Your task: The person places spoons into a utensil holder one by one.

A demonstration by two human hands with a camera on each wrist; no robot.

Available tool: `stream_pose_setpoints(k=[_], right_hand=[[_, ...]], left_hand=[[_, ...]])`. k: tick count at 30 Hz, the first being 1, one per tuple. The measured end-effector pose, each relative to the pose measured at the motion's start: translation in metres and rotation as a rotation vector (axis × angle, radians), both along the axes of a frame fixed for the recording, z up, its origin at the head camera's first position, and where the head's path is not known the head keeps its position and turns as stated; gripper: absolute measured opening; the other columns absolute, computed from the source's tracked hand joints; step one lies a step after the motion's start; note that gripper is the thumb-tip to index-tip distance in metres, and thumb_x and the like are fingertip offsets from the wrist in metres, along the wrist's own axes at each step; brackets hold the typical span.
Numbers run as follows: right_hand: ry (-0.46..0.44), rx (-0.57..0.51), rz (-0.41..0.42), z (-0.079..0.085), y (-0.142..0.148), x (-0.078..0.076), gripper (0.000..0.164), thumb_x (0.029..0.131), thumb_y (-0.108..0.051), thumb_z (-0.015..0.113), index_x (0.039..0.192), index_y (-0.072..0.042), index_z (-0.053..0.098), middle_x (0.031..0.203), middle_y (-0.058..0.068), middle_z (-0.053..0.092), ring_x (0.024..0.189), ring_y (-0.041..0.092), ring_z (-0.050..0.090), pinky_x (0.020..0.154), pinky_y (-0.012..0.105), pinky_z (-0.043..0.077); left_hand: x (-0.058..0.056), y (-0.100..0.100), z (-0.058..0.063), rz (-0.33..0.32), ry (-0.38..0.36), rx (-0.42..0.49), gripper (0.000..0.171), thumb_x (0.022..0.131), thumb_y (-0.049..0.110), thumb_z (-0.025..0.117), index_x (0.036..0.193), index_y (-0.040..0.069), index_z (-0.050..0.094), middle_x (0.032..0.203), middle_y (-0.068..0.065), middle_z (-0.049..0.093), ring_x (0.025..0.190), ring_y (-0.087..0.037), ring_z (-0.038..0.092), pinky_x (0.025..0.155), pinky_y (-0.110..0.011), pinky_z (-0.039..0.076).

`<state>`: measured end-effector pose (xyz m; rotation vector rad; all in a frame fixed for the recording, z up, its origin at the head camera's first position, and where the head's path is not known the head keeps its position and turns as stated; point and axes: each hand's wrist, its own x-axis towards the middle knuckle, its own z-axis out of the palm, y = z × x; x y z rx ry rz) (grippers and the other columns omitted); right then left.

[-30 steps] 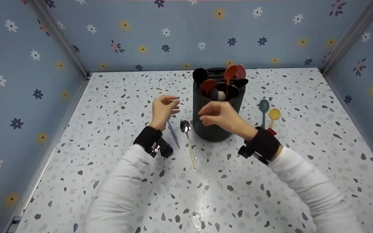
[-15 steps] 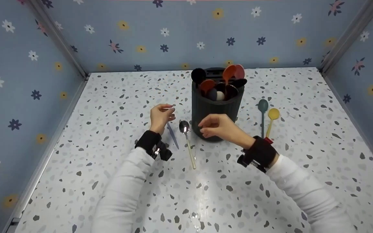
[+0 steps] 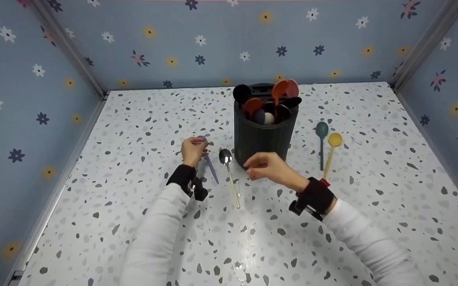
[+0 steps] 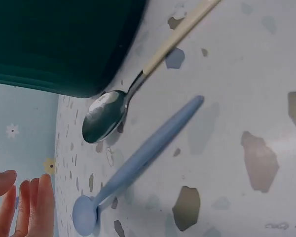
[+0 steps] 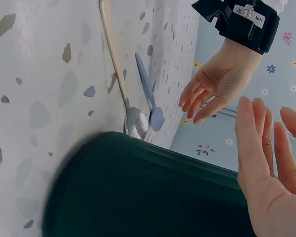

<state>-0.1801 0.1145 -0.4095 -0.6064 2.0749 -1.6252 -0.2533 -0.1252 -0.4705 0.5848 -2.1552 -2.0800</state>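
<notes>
My left hand (image 3: 192, 151) hovers over the bowl end of a small light-blue spoon (image 4: 143, 160) lying on the speckled table; its fingers are loosely bent and hold nothing. Beside that spoon lies a metal spoon with a cream handle (image 4: 175, 44). My right hand (image 3: 268, 167) is in front of a dark green, ribbed utensil holder (image 3: 262, 145), fingers relaxed, with nothing in them. In the right wrist view, both the left hand (image 5: 219, 81) and the right hand (image 5: 271, 173) show bare fingers, apart from the two spoons.
Several spoons and ladles, including an orange spoon (image 3: 280, 89) and a black ladle (image 3: 242, 93), stand in the holder. To its right lie a green spoon (image 3: 322, 130) and a yellow spoon (image 3: 335, 140). Flowered panels (image 3: 197, 43) enclose the table's back and sides.
Both hands have drawn back toward the near edge, the right one down from the holder's rim, the left one slightly leftward too. The spoons and holder stay put on the table.
</notes>
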Motion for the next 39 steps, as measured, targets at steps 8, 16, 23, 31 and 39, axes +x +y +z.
stream_pose_setpoints(k=[8, 16, 23, 31, 39], right_hand=[[-0.068, -0.039, -0.018, -0.016, -0.001, 0.002, 0.023, 0.082, -0.001, 0.059, 0.102, 0.008, 0.056, 0.092, 0.026, 0.058, 0.080, 0.026, 0.062, 0.075, 0.035, 0.054], [-0.104, -0.051, -0.024, -0.029, 0.001, 0.005, 0.026, 0.082, -0.001, 0.059, 0.105, 0.010, 0.054, 0.090, 0.022, 0.060, 0.082, 0.031, 0.062, 0.077, 0.038, 0.053], [-0.100, -0.055, -0.027, -0.034, 0.003, 0.006, 0.025, 0.081, 0.000, 0.058, 0.104, 0.009, 0.055, 0.090, 0.024, 0.059, 0.079, 0.024, 0.062, 0.076, 0.037, 0.054], [-0.111, -0.053, -0.021, -0.038, 0.004, 0.007, 0.029, 0.080, 0.004, 0.054, 0.107, 0.012, 0.052, 0.095, 0.032, 0.055, 0.079, 0.024, 0.062, 0.077, 0.037, 0.053], [-0.125, -0.067, -0.022, -0.041, 0.004, 0.007, 0.028, 0.081, 0.002, 0.056, 0.107, 0.012, 0.052, 0.094, 0.030, 0.056, 0.077, 0.019, 0.062, 0.077, 0.037, 0.054]], left_hand=[[-0.076, -0.038, -0.140, 0.001, 0.029, -0.144, 0.015, 0.069, 0.009, 0.072, 0.080, 0.004, 0.063, 0.065, -0.008, 0.063, 0.047, -0.017, 0.060, 0.042, -0.025, 0.052], [-0.068, -0.040, -0.151, -0.010, 0.019, -0.426, 0.014, 0.070, 0.018, 0.070, 0.079, 0.008, 0.067, 0.072, -0.007, 0.065, 0.060, -0.020, 0.060, 0.052, -0.027, 0.049], [-0.070, -0.038, -0.156, 0.024, 0.011, -0.482, 0.008, 0.068, 0.013, 0.067, 0.076, 0.009, 0.065, 0.068, -0.007, 0.063, 0.057, -0.020, 0.057, 0.050, -0.026, 0.046], [-0.120, -0.052, -0.233, 0.053, 0.008, -0.581, 0.018, 0.063, 0.019, 0.072, 0.077, 0.013, 0.062, 0.074, -0.002, 0.062, 0.069, -0.021, 0.056, 0.058, -0.030, 0.046], [-0.184, -0.078, -0.331, 0.011, -0.031, -0.603, 0.029, 0.058, 0.027, 0.078, 0.082, 0.016, 0.067, 0.078, -0.001, 0.064, 0.073, -0.021, 0.059, 0.064, -0.034, 0.050]])
